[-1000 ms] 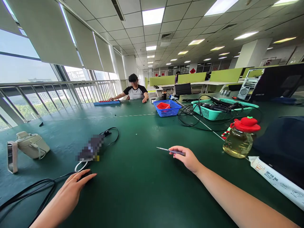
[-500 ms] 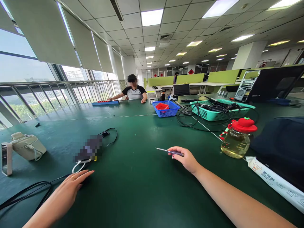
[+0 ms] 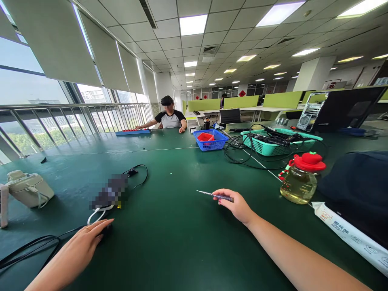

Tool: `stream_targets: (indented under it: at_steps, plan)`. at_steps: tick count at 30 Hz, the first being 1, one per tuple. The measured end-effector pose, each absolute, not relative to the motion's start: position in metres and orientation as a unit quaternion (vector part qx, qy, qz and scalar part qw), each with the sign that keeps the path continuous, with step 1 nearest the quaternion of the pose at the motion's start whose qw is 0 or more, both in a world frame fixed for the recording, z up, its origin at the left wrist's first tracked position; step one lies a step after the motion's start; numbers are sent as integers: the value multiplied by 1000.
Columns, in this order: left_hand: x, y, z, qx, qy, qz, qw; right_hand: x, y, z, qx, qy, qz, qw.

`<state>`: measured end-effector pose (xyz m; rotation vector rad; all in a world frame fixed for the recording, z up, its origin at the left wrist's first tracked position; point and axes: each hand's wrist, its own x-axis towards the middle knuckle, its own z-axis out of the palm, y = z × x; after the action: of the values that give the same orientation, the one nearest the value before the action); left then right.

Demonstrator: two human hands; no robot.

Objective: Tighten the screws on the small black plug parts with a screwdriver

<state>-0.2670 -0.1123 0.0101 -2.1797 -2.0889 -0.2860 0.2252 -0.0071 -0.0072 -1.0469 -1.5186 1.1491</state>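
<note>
Metal-tipped slim tool point(image 3: 226, 198) is pinched in your right fingers point(image 3: 223, 192); your left fingers point(image 3: 99, 227) extend, slightly spread, near the white cord point(image 3: 90, 216).

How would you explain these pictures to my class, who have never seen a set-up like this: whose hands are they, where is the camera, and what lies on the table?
There is no robot here. One camera, worn on a person's head, took every picture, looking forward and down past their bare hands. The left hand is spread palm down near a white loop; whether it touches anything is unclear. The right hand holds a slim pointed tool. On the green table lie a blue basket, a turquoise basket with black cables and a red-lidded bottle. Another person sits across the table.
</note>
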Motion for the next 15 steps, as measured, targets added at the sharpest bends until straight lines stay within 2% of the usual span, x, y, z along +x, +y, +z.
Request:
stream_targets:
  at_steps: [10, 15]
  plan:
    - [-285, -114, -8, -740, -664, -101, 29, 226, -4, -13, -419, -620, 466, 471]
    - [-281, -115, 3, -729, -673, -115, 42, 226, -6, -10, -426, -616, 470, 467]
